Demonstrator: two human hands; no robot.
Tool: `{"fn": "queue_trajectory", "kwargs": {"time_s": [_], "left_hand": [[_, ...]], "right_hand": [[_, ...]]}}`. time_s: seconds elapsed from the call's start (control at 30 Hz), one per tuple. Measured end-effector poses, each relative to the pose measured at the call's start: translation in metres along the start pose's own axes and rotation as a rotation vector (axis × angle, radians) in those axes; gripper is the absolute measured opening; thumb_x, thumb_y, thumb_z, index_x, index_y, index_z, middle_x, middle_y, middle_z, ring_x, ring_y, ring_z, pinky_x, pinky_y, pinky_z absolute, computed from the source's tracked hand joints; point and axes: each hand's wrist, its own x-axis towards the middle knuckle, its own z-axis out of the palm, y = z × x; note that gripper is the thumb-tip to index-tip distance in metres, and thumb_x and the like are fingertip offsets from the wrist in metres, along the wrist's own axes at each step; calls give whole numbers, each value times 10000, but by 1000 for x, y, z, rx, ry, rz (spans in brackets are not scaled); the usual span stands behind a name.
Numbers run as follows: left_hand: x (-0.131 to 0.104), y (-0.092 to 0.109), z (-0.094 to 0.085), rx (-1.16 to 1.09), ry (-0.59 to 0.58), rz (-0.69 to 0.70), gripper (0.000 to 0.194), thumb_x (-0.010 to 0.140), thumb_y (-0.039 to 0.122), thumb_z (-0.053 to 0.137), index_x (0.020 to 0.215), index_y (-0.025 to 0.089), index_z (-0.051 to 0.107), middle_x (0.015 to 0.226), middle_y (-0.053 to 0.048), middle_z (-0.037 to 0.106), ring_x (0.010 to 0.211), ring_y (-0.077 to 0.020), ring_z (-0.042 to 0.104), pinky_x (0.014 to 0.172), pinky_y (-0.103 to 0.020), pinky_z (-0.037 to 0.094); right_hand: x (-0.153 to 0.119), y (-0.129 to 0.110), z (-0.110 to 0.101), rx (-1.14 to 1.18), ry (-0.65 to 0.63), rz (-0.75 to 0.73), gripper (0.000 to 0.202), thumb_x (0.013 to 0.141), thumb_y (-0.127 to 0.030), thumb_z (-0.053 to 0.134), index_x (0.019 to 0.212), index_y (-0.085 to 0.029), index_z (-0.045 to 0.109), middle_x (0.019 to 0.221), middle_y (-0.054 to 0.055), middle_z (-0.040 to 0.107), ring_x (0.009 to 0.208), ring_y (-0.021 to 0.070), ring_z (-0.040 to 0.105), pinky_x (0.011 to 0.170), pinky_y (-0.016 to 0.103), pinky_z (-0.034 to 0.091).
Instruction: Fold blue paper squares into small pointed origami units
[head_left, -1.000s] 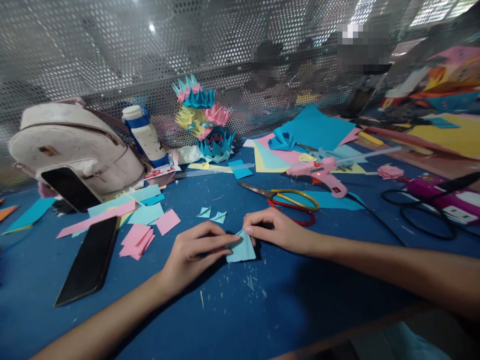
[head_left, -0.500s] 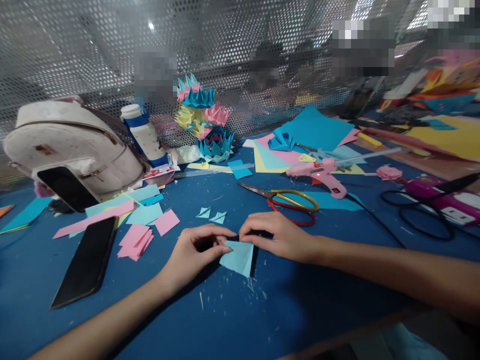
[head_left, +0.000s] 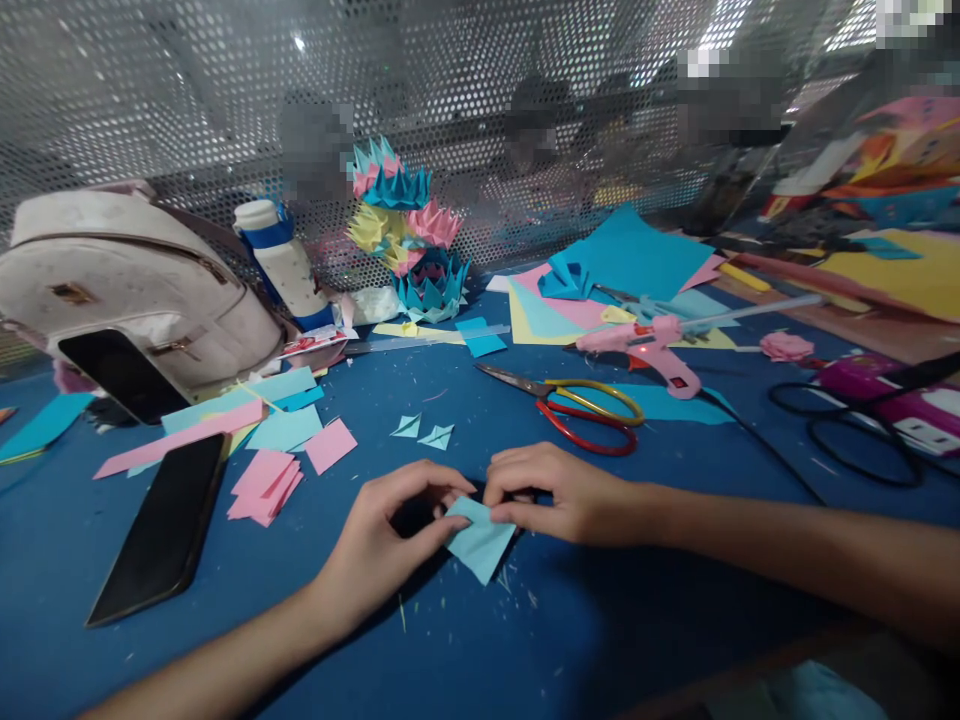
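A light blue square of paper (head_left: 482,545) is held just above the blue table, between both hands. My left hand (head_left: 397,525) pinches its upper left part, thumb on top. My right hand (head_left: 551,492) grips the upper right edge between thumb and fingers; some fingertips are hidden behind the paper. Beyond my hands lie two small folded light blue paper pieces (head_left: 422,431). Scissors (head_left: 570,405) with one yellow and one red handle rest past my right hand. Left of my left hand sits a loose stack of pink paper squares (head_left: 265,487).
A dark phone (head_left: 161,530) lies at the left, before a pale backpack (head_left: 142,280) and a bottle (head_left: 281,265). A folded-paper flower stack (head_left: 409,230) stands by the perforated metal screen. A pink glue gun (head_left: 649,350) with its cord lies at the right.
The light blue paper has turned, one corner now pointing toward me. Both hands have moved slightly closer to me with it, still gripping.
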Motion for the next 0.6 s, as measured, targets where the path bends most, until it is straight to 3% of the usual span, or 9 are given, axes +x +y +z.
{"fn": "queue_trajectory", "kwargs": {"time_s": [0.13, 0.4, 0.6], "left_hand": [[1, 1, -2, 29, -27, 37, 163, 871, 141, 740, 1008, 229, 749, 872, -3, 735, 737, -115, 648, 700, -204, 511], [0, 1, -3, 31, -28, 74, 149, 901, 139, 701, 976, 235, 786, 875, -2, 765, 771, -112, 698, 703, -182, 507], [1, -2, -2, 6, 53, -52, 108, 885, 168, 687, 797, 191, 746, 760, 4, 742, 681, -101, 659, 655, -179, 469]], "right_hand": [[1, 0, 0, 98, -27, 78, 225, 990, -285, 545, 825, -164, 638, 734, -3, 570, 682, 109, 498, 647, 225, 364], [2, -3, -1, -1, -97, 55, 239, 1010, -309, 506, 843, -171, 606, 781, 6, 570, 764, 130, 504, 689, 241, 353], [1, -4, 3, -85, -62, 33, 175, 946, -342, 625, 903, -173, 639, 783, 6, 609, 763, 132, 524, 671, 238, 357]]}}
